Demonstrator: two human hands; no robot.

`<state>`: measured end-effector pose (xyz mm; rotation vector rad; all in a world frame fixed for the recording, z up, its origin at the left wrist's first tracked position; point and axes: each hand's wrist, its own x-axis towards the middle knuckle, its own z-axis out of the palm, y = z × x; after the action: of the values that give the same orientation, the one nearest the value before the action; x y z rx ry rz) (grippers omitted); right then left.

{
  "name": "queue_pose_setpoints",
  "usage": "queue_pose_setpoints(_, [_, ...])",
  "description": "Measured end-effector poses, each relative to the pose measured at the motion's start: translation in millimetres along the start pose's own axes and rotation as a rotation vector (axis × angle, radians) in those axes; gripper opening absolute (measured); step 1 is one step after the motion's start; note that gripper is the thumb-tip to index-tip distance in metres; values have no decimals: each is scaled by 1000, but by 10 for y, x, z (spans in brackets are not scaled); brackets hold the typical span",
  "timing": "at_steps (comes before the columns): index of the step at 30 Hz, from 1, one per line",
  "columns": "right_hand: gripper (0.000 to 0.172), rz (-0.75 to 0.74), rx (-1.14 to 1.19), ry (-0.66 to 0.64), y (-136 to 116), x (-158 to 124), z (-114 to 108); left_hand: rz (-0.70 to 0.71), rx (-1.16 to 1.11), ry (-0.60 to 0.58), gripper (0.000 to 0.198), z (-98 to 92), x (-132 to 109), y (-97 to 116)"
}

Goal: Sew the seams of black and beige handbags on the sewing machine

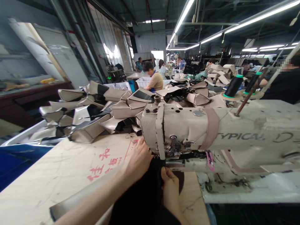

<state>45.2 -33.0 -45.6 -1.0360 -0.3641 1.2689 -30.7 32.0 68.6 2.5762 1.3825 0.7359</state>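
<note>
Your left hand (138, 161) is lying open against the black fabric (140, 200) while your right hand (170, 189) is pinching it, holding it at the presser foot (174, 149) of the sewing machine (187, 128), above the counter (47, 187).

Overhead at one o'clock, long fluorescent tube lights (184, 15) in rows under a dark ceiling (150, 12). At eleven o'clock, a pale curtained wall (107, 40) glowing with daylight. At twelve o'clock, a bright opening (157, 55). At ten o'clock, a glass-fronted cabinet (30, 53) on a dark wooden base (30, 101).
</note>
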Motion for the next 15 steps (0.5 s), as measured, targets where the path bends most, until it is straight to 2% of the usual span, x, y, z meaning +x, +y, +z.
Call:
queue_pose_setpoints(3, [32, -33, -43, 34, -42, -6, -15, 94, 78, -106, 24, 37, -649, 279])
queue_pose_setpoints(4, [32, -45, -58, 36, -60, -10, -22, 68, 75, -99, 23, 108, -809, 338])
queue_pose_setpoints(6, [31, -65, -81, 22, -96, -29, -28, -131, 75, 2, 27, 303, -953, 391])
queue_pose_setpoints(9, [29, -100, -111, 5, -148, -69, -18, -421, -37, 85, 47, 578, -789, 365])
queue_pose_setpoints(12, [28, -139, -149, 12, -184, -91, -5, -523, -45, 60, 58, 674, -517, 342])
queue_pose_setpoints(15, [30, -174, -203, 10, -185, -85, -2, -562, 67, -44, 59, 614, -394, 372])
